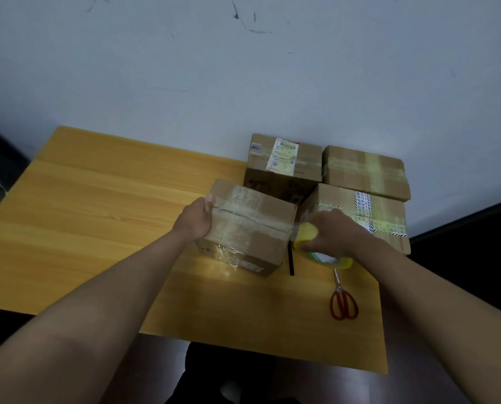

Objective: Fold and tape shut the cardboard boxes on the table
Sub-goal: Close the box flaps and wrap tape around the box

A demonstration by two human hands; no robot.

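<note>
1. A cardboard box [248, 225] sat on the wooden table [97, 205], nearest the person, with its top flaps folded shut and clear tape running along the seam.
2. The left hand [198, 218] pressed against the box's left end, thumb lying over the top edge; the other fingers were hidden behind the side, so I cannot tell how they lay.
3. The right hand [335, 231] gripped a roll of tape [320, 247] just beside the box's right end, fingers curled round the roll. A strip of tape seemed to stretch from the roll to the box's corner, though blur made that hard to confirm.
4. Three more boxes stood behind, near the wall [243, 68]: a labelled box [284, 161] at the back, a taped box [366, 172] to its right, and a striped-tape box [371, 217] partly behind the right hand.
5. Red-handled scissors [342, 298] lay on the table, near the roll and closer to the person.
6. A thin black strip [290, 258] lay on the table between the near box and the roll.
</note>
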